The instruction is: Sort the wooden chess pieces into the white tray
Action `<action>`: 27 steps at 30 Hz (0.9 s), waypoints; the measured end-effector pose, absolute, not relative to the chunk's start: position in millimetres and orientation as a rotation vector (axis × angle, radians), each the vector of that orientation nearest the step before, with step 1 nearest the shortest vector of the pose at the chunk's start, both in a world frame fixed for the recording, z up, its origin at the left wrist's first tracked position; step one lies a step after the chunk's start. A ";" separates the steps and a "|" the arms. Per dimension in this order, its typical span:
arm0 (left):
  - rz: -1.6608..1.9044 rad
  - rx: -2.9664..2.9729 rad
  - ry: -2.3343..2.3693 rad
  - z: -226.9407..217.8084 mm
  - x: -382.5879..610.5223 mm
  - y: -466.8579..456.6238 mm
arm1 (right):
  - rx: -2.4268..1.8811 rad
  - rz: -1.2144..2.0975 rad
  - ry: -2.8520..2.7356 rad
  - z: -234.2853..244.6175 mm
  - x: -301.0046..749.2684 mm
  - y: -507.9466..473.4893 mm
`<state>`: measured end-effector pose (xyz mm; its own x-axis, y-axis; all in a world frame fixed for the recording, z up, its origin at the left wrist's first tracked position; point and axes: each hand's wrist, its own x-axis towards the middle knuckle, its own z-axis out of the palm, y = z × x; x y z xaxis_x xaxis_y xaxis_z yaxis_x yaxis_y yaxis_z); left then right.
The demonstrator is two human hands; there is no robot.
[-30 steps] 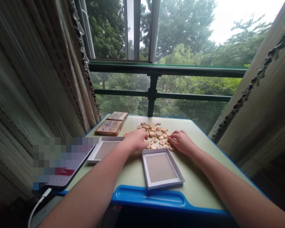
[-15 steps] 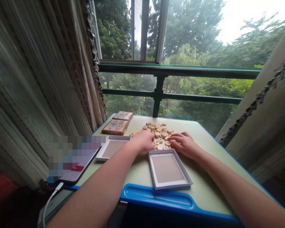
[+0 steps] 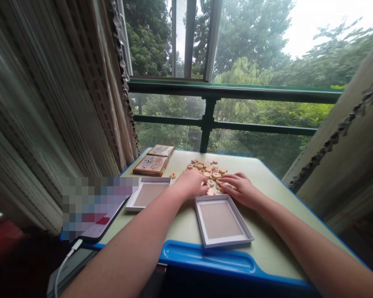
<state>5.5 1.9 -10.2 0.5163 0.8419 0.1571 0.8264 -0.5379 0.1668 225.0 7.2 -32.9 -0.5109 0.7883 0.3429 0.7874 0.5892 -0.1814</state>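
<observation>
A loose pile of round wooden xiangqi pieces [image 3: 207,166], marked with red and black characters, lies near the middle of the table. My left hand [image 3: 191,183] bends over the pile's near left side with its fingers curled; what is under the fingertips is hidden. From the right, my right hand [image 3: 241,188] reaches in, and its fingertips pinch one tilted xiangqi piece [image 3: 219,181]. One red-marked piece [image 3: 173,175] lies apart, left of my left hand. Just in front of the pile rests a shallow white box tray [image 3: 199,223].
Another white tray [image 3: 133,203] sits left, partly behind my left forearm. Two printed boxes [image 3: 151,164] stand at the back left. A tablet-like device [image 3: 98,231], partly blurred out, has a white cable [image 3: 77,244] nearby. The table has a blue rim [image 3: 211,258]; curtains [image 3: 49,103] hang alongside.
My left hand has shifted slightly right, its fingers moving over the near pieces. The piece at my right fingertips has tilted up. The lone red-marked piece shows more fully.
</observation>
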 end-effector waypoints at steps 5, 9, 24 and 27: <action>0.343 2.674 1.503 -11.3 7.0 2.7 | -1.231 -0.003 -2.491 -28.7 222.1 3.9; 0.325 2.682 1.507 -12.2 7.9 3.5 | -1.236 0.013 -2.512 -28.2 221.2 0.9; 0.408 2.673 1.557 -16.3 8.8 6.4 | -1.153 -0.024 -2.519 -31.8 223.0 4.0; 0.418 2.659 1.558 -18.0 9.4 7.9 | -1.221 -0.047 -2.486 -32.0 223.5 2.4</action>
<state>9.4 7.9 -18.0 0.4624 0.8605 0.2140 0.8520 -0.4980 0.1614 223.5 2.4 -32.0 -0.5563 0.7580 0.3406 0.7702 0.6242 -0.1310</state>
